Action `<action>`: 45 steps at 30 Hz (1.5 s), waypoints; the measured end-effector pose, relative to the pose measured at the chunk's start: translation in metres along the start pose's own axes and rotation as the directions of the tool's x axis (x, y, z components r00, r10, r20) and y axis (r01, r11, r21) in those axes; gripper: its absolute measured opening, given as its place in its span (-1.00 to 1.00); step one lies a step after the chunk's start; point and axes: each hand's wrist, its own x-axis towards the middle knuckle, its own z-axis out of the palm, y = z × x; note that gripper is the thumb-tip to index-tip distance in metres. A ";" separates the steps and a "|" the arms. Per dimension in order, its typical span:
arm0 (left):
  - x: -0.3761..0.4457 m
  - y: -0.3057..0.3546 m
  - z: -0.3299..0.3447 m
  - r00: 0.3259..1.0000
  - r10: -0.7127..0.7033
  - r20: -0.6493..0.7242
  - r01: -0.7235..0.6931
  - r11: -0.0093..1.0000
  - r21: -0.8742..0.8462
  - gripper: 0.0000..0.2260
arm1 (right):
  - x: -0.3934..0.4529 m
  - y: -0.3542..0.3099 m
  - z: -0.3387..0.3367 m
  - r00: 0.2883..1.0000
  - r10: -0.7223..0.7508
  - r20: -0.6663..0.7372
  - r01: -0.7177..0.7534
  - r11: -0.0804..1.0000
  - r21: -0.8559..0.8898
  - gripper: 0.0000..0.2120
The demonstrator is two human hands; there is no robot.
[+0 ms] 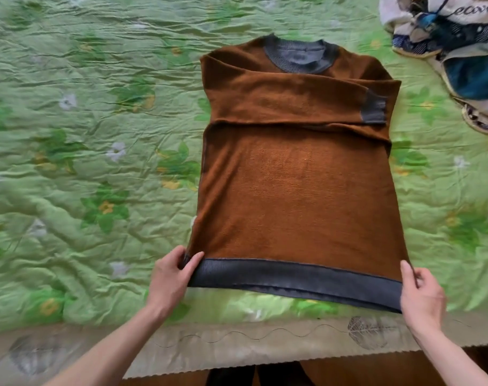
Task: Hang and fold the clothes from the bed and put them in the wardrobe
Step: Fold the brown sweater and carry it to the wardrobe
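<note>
On the green flowered bedspread [97, 135] lies a brown sweater [295, 190], face up, its sleeves folded across the chest so that a grey cuff [375, 108] shows at the right side. Its grey collar [301, 55] points away from the person. The left hand [171, 277] pinches the left corner of the grey hem [295, 280], thumb on top, and the right hand [421, 295] grips the right corner. A heap of other clothes [454, 51] sits at the far right, apart from the sweater.
</note>
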 end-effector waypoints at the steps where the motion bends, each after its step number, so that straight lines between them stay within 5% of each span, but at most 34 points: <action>1: -0.010 0.002 -0.003 0.998 0.034 -0.051 -0.032 0.999 0.036 -0.58 | 0.000 -0.001 -0.003 1.000 -0.004 -0.020 0.004 1.000 0.000 -0.62; 7: -0.017 -0.011 0.018 0.983 -0.181 0.004 0.181 0.983 0.042 -0.68 | -0.004 0.003 0.015 1.000 0.024 -0.016 -0.025 0.998 -0.065 -0.64; 13: -0.007 0.009 0.023 0.987 -0.153 -0.057 0.151 0.988 -0.035 -0.81 | -0.006 0.011 0.011 0.999 -0.043 -0.030 0.039 0.994 -0.102 -0.72; 23: -0.006 0.003 0.026 0.966 -0.258 -0.005 0.243 0.903 0.353 -0.80 | 0.000 0.024 0.016 0.999 0.016 0.051 -0.006 0.979 -0.203 -0.69; 26: -0.007 0.009 0.024 0.996 0.046 -0.078 0.001 0.858 0.513 -0.69 | -0.010 0.023 0.011 0.996 -0.006 0.084 0.023 0.978 -0.207 -0.75; 29: 0.002 0.006 0.026 0.905 0.409 0.122 -0.393 0.686 0.613 -0.40 | -0.015 0.027 0.009 0.995 -0.024 0.095 0.046 0.971 -0.235 -0.78; 34: 0.023 -0.013 0.029 0.845 0.369 0.387 -0.530 0.483 0.697 -0.32 | -0.008 0.039 0.011 0.998 0.064 0.018 -0.059 0.975 -0.216 -0.74; 38: 0.024 -0.012 0.029 0.860 0.347 0.374 -0.506 0.480 0.717 -0.27 | -0.010 0.031 0.021 0.996 0.072 -0.044 -0.081 0.957 -0.279 -0.77; 40: 0.015 -0.010 0.029 0.811 0.418 0.409 -0.575 0.440 0.690 -0.29 | -0.014 0.029 0.021 0.998 0.029 -0.048 -0.043 0.947 -0.319 -0.77; 43: -0.005 -0.023 0.022 0.667 0.522 0.532 -0.735 0.341 0.587 -0.27 | -0.012 0.035 0.017 0.954 -0.299 -0.011 0.257 0.839 -0.480 -0.58; 45: -0.016 -0.034 0.014 0.626 0.528 0.574 -0.769 0.296 0.566 -0.21 | -0.009 0.045 0.013 0.826 -0.534 0.181 0.534 0.638 -0.555 -0.42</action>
